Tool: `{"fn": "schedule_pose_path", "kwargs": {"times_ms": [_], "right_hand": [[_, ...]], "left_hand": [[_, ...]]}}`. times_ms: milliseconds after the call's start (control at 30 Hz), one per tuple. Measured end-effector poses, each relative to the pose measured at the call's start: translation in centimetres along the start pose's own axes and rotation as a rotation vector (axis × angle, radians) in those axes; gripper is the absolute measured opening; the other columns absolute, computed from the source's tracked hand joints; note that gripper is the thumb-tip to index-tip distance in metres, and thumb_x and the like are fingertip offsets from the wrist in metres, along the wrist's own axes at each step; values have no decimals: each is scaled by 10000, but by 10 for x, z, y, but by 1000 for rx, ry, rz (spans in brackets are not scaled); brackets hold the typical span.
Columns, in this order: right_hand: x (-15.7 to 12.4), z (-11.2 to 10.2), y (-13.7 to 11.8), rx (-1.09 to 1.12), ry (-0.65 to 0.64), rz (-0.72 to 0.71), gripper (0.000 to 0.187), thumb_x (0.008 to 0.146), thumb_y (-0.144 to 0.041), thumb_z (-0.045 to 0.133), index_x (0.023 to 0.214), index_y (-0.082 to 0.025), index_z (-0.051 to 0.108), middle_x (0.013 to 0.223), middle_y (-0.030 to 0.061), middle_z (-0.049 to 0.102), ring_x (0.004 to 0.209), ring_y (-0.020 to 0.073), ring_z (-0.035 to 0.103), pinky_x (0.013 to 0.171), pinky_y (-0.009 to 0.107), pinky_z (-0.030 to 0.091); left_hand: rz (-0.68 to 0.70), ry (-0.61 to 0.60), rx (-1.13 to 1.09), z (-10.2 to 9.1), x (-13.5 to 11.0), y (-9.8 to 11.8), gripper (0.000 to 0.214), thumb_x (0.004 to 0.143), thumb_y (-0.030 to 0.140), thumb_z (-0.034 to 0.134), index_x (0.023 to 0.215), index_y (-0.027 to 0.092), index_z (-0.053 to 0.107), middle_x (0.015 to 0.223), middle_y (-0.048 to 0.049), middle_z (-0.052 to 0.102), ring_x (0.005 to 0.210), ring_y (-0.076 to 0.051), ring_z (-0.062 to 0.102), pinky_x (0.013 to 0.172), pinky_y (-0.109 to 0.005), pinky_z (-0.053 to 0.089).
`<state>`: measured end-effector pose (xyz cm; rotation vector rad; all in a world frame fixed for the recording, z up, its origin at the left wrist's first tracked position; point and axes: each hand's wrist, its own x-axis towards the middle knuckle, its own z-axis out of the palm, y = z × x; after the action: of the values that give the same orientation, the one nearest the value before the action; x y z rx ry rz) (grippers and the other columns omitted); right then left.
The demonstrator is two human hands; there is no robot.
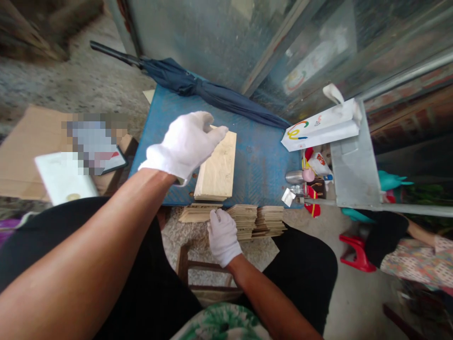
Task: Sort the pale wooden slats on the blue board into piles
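My left hand, in a white glove, is over the upper left part of a neat stack of thin wooden sheets. Its thumb points right, apart from the bent fingers, and no object shows in them. Below the front edge of the blue tabletop stand more piles of sheets: a left pile, a middle pile and a right pile. My right hand, also gloved, has its fingers curled at the right end of the left pile; what they grip is hidden.
A folded dark umbrella lies along the table's back edge. A white paper bag and a metal flask are at the right. Cardboard with a blurred device is at left. Another person's patterned sleeve shows at far right, near a red stool.
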<state>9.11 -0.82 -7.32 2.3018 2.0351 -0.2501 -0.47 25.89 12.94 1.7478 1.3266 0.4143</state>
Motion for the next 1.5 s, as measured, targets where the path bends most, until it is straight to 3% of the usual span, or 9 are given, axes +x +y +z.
{"fn": "schedule_pose_path", "kwargs": {"times_ms": [200,433,567,700,1000,1200,1267,1400,1500], "right_hand": [[1,5,-3,-44,65,-4,407,925,-172,614,1328,-135,577,1152,150,655,1047,287,603,859,419,555],[-1,10,-7,-40,91,9,475,914,-179,635,1379,-124,557,1235,195,631,1106,314,594,912,483,566],[-2,15,-9,-35,75,27,505,899,-198,663,1390,-125,569,1277,214,624,1135,326,606,941,503,568],[-5,26,-8,-41,122,34,480,899,-178,655,1375,-150,593,1281,212,638,1157,328,620,955,510,571],[-9,24,-5,-12,171,28,323,901,-108,624,1205,-198,684,1191,151,699,1093,301,650,923,459,552],[-28,20,-5,8,-96,-9,97,888,-151,668,832,-223,700,835,77,719,764,255,681,694,350,530],[-33,20,-5,66,-185,6,53,880,-180,698,873,-227,721,836,72,730,776,263,697,708,350,543],[-34,24,-3,316,-299,112,270,886,-187,708,1151,-212,753,1130,104,772,1050,279,724,939,367,556],[-28,24,-2,487,-386,178,287,913,-210,673,1184,-198,768,1214,118,759,1153,281,702,1048,372,512]], "left_hand": [[3,-7,45,6,3,-1,643,847,608,472,1319,227,685,1413,2,687,1267,-351,603,1149,-482,426],[5,-7,49,15,8,-8,726,815,689,442,1369,271,657,1375,91,700,1236,-342,625,1119,-479,456],[-5,-12,29,15,9,-9,841,787,722,470,1409,183,639,1401,-5,693,1256,-377,625,1129,-493,456],[-15,-27,66,14,10,-8,719,833,587,495,1385,154,655,1340,-110,724,1278,-372,638,1101,-479,486],[-30,-38,54,10,6,-4,557,910,461,536,1357,153,661,1274,-134,752,1211,-310,696,1024,-388,535],[-32,-26,60,11,5,-5,553,933,436,557,1388,136,647,1296,-129,743,1217,-254,699,1005,-292,522],[-32,-23,54,11,5,-5,545,940,413,562,1400,131,639,1312,-129,735,1234,-257,690,1021,-298,516],[-26,-13,57,11,4,-5,502,960,398,578,1375,127,659,1287,-132,745,1213,-269,698,1000,-315,524],[-29,-25,51,12,2,-5,467,974,378,594,1347,108,675,1281,-137,746,1192,-271,706,970,-310,530]]}}
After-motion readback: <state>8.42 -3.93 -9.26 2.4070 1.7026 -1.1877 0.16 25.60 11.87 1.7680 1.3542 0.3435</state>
